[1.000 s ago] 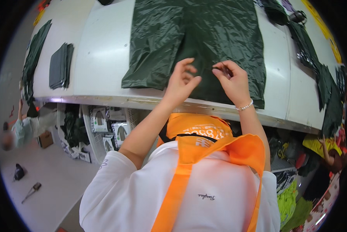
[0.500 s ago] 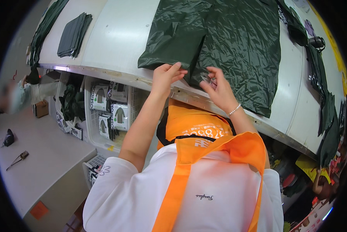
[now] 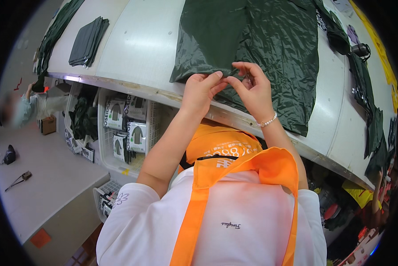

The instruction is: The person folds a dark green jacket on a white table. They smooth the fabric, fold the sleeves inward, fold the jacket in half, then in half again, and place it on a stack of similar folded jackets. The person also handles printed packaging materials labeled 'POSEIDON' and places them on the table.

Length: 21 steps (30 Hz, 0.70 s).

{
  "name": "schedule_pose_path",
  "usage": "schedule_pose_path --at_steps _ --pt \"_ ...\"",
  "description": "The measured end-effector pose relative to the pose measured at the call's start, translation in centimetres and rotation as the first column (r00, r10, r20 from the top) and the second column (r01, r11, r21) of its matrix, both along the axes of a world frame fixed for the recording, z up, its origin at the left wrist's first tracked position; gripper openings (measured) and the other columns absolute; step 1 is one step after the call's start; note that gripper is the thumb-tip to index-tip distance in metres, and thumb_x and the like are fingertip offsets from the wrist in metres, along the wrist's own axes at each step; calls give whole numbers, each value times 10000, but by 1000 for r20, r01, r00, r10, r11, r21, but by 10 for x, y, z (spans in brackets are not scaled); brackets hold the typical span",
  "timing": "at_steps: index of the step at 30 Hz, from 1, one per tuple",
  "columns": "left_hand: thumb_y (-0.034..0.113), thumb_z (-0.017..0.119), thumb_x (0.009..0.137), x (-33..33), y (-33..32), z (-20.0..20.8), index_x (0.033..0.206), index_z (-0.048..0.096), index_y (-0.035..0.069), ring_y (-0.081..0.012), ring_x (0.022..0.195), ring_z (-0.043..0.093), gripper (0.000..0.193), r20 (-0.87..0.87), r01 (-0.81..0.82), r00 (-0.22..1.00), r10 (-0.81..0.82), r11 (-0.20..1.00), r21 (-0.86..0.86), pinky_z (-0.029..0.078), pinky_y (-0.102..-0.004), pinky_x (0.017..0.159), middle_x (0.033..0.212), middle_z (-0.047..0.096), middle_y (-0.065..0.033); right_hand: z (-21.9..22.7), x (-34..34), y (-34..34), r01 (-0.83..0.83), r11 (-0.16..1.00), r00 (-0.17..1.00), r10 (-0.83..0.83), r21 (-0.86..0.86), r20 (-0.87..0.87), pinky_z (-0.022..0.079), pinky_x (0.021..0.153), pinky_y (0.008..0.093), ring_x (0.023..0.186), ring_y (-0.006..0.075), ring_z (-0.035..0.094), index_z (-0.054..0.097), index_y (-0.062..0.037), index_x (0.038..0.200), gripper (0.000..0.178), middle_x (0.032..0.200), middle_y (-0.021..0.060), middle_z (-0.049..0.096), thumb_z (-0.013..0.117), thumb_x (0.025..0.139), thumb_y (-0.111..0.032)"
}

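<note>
A dark green raincoat, shiny and creased, lies spread over the table in front of me. My left hand pinches its near edge between thumb and fingers. Right beside it, my right hand has its thumb against the same edge, close to my left fingertips, with the index finger curled above. Something small and dark shows inside the curl of my right fingers; I cannot make out what it is. The raincoat's left panel lies smoother than the right one.
A stack of folded dark green pieces lies at the table's left. More green garments hang along the right edge, near a dark cylindrical object. Under the table stands a white basket with packaged raincoats. People work at both sides.
My hands have come together at the raincoat's near edge, the left moving right and the right moving up. The folded-over left part of the raincoat now lies flatter.
</note>
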State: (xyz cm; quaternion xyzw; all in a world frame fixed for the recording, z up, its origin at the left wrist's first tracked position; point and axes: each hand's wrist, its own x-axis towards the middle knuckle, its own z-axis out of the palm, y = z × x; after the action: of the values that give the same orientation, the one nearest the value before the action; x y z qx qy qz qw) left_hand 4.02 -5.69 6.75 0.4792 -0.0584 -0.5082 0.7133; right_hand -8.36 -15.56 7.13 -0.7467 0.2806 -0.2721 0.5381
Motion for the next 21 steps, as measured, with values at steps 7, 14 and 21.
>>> schedule_pose_path --at_steps 7,14,21 --pt "54 608 839 -5 -11 5 933 613 -44 -152 782 648 136 211 -5 977 2 1000 12 528 -242 705 885 656 -95 2 -15 -5 57 988 998 -60 -141 -23 480 676 303 751 220 592 471 -21 1102 323 884 99 550 623 835 -121" --pt "55 603 842 -10 -23 15 943 613 -41 -149 783 647 140 313 16 950 -22 1000 19 517 -242 721 890 657 -96 5 -17 -14 41 908 998 -57 -416 -26 490 603 341 739 288 607 523 -29 976 181 920 107 568 609 838 -107" --pt "56 601 846 -10 -29 17 938 613 -38 -144 775 645 132 358 26 933 -27 1000 9 515 -246 723 885 656 -91 10 -18 -20 29 910 997 -56 -413 -53 487 590 340 727 284 602 527 -37 978 184 916 100 572 614 834 -113"
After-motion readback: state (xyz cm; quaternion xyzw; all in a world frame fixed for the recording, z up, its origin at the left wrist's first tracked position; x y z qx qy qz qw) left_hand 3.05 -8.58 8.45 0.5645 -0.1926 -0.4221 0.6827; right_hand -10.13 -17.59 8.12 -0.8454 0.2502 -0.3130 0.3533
